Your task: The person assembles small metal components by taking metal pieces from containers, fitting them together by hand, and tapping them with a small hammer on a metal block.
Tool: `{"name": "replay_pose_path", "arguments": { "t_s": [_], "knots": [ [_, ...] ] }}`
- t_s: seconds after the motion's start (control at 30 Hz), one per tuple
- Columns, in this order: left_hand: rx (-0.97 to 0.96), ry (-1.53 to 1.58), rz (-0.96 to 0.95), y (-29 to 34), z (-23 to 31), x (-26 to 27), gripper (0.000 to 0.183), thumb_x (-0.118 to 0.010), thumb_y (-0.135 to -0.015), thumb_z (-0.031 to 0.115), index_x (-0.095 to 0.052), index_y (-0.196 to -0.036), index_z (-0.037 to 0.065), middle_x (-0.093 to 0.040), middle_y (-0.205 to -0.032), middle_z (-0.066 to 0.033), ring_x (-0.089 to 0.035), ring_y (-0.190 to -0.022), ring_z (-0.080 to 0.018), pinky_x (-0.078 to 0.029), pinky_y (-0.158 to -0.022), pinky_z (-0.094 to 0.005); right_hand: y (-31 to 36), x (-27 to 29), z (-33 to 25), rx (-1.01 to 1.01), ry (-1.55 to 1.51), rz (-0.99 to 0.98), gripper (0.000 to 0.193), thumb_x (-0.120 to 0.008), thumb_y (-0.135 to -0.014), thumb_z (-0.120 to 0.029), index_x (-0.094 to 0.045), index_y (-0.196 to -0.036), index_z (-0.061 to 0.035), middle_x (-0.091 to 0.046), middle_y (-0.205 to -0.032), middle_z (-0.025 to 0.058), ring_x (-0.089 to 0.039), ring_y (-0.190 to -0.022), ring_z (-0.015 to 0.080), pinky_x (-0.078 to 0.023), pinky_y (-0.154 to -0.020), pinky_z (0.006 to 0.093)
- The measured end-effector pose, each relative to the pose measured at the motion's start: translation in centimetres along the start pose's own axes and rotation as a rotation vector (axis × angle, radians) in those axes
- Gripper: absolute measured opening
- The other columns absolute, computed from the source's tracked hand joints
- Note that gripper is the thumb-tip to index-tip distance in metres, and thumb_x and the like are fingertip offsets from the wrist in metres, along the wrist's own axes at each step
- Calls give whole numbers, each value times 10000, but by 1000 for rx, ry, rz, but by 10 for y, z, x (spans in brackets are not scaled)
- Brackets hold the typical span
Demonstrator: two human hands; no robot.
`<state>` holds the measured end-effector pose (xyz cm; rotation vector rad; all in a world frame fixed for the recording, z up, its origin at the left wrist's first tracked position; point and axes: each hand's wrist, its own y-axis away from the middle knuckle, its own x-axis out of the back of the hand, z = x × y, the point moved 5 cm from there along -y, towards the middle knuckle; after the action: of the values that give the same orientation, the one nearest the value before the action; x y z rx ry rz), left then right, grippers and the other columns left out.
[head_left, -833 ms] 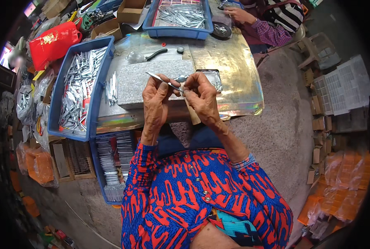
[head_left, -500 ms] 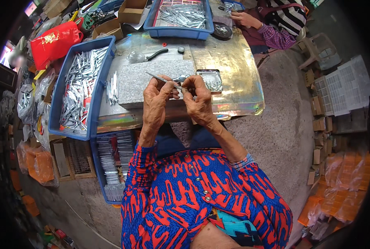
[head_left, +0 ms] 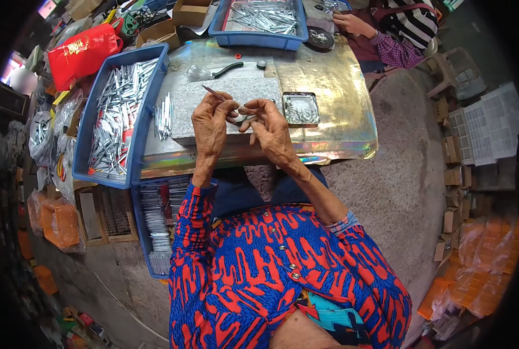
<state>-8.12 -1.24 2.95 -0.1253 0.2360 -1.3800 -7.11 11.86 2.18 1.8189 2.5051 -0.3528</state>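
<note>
Over a grey speckled stone block (head_left: 192,94), my left hand (head_left: 210,123) is closed on a slender dark-looking rod (head_left: 213,92), whose tip sticks out past the fingers toward the upper left. My right hand (head_left: 271,131) is close beside it, its thumb and fingertips pinched together; whatever they hold is too small or hidden to name. Something pale and shiny shows between the two hands, but I cannot make out what it is. Right of the block sits a small dark-rimmed tray (head_left: 300,93) of tiny silvery metal pieces. Several silvery rods (head_left: 164,116) lie left of the block.
Blue bins of silvery rods stand at the left (head_left: 145,107) and far side (head_left: 259,42); another blue bin (head_left: 145,250) sits below the table. Black-handled pliers (head_left: 228,68), a clear rounded plastic piece (head_left: 198,72) and a red ring (head_left: 238,56) lie beyond the block. Another person's hand (head_left: 355,24) is at far right.
The rod no longer runs across into my right fingers; less of it shows above my left hand. My right fingers have shifted and curled differently. The whole view has moved slightly.
</note>
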Motion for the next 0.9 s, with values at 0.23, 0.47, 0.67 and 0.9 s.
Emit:
{"name": "replay_pose_path", "arguments": {
  "t_s": [0.23, 0.47, 0.67, 0.9],
  "knots": [
    [27, -52, 40, -7, -28, 20, 45, -540, -838, 69, -558, -828, 29, -595, -695, -22, -513, -580, -48, -406, -496, -171, 4, 34, 11, -15, -17, 130, 289, -380, -798, 73, -397, -1084, 29, -504, -945, 103, -556, -731, 102, -453, -508, 182],
    [26, -62, 9, -9, -36, 11, 37, -533, -840, 69, -554, -827, 41, -587, -684, -9, -506, -574, -42, -398, -490, -169, 24, 64, 23, -74, -44, 204, 267, -397, -798, 63, -416, -1064, 37, -506, -896, 93, -551, -686, 93, -443, -499, 172],
    [42, -106, 33, -10, -36, 12, 37, -528, -842, 70, -553, -822, 50, -582, -675, -7, -508, -570, -42, -405, -490, -167, 31, 70, 22, -90, -14, 220, 243, -419, -810, 39, -423, -1053, 32, -529, -867, 74, -541, -673, 75, -435, -493, 159],
    [50, -93, 7, -11, -39, 13, 46, -550, -848, 86, -548, -859, 41, -613, -719, -31, -532, -592, -47, -437, -496, -167, 30, 68, 20, -101, -1, 222, 228, -416, -815, 33, -428, -1043, 29, -537, -856, 72, -537, -655, 72, -434, -489, 159]
  ]
}}
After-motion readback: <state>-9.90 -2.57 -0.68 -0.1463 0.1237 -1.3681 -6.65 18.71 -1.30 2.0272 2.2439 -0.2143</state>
